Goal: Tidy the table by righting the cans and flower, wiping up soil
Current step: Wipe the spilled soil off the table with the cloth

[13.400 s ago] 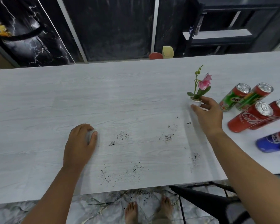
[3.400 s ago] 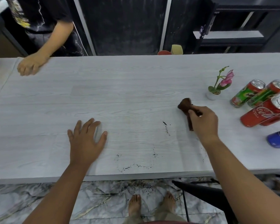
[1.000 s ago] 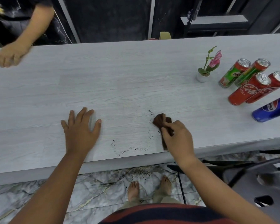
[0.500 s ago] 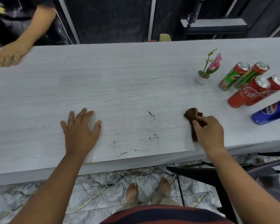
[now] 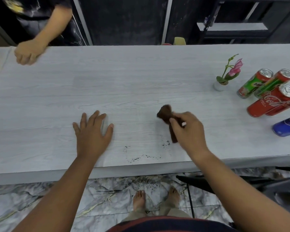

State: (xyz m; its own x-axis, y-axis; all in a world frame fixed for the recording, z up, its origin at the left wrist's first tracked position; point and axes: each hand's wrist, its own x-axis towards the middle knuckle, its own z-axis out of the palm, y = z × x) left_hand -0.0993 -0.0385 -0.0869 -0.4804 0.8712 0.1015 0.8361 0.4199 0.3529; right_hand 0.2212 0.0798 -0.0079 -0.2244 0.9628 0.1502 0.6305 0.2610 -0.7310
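- right hand (image 5: 190,131) is bunched around a brown cloth (image 5: 166,113), pressing it on the table (image 5: 57,101)
- left hand (image 5: 92,133) lies flat, fingers spread, holding nothing
- leftover soil (image 5: 141,157) sits between both hands, near the front edge
- flower (image 5: 228,72) and cans (image 5: 264,91) stand far right

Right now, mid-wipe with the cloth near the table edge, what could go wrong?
1. The remaining soil lies by the near edge of the table; a sweep of the brown cloth in the right hand may push it onto the floor, already speckled.
2. A wide stroke rightward could knock the flower pot or the cans.
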